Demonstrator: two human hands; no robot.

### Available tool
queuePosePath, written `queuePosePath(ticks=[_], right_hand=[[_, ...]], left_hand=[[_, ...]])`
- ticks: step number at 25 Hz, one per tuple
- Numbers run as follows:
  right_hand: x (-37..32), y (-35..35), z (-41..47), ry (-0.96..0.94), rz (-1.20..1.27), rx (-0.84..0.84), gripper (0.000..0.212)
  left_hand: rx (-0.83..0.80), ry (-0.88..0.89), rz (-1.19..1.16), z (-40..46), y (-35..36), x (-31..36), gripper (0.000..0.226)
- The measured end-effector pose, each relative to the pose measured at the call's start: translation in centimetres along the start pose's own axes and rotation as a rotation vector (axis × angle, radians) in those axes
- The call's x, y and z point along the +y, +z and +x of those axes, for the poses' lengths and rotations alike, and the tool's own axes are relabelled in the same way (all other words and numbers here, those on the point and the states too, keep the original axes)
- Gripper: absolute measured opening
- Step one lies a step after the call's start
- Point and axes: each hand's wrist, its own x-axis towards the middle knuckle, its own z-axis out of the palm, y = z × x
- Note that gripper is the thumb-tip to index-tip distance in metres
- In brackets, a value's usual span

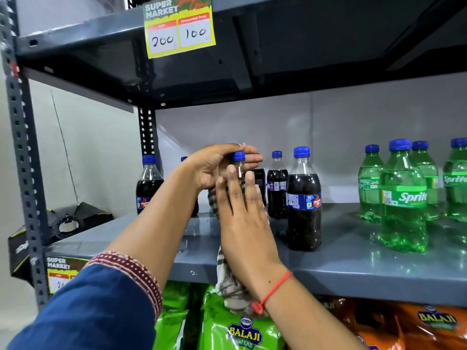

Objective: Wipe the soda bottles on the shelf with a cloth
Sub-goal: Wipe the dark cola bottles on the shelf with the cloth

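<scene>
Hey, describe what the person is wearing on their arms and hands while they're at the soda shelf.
The left arm wears a dark blue sleeve that ends in a maroon cuff band with white stitched dots. The right arm has no sleeve in view; a thin red thread bracelet circles its wrist, knotted on the underside. The left hand and right hand are gloveless; no rings visible.

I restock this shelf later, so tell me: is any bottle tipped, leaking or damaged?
Nothing stands out. The cola bottles and green Sprite bottles stand upright and capped, and the shelf shows reflections, no clear spill.
</scene>
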Motion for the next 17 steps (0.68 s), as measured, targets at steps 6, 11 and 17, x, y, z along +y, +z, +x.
queuePosePath(ticks=[6, 11, 17], right_hand=[[0.8, 0.2, 0.4, -0.003, -0.004, 0.012, 0.057], [1.4, 0.2, 1.2, -0.041, 0.022, 0.025, 0.061], [1.3, -1.1, 0.5, 0.006, -0.024, 0.309, 0.019]], left_hand=[[0.026, -0.027, 0.021, -0.1, 0.1, 0.5, 0.029], [0.014, -0.038, 0.093, -0.3, 0.4, 0.7, 0.031], [0.023, -0.017, 0.064, -0.4, 0.7, 0.7, 0.03]])
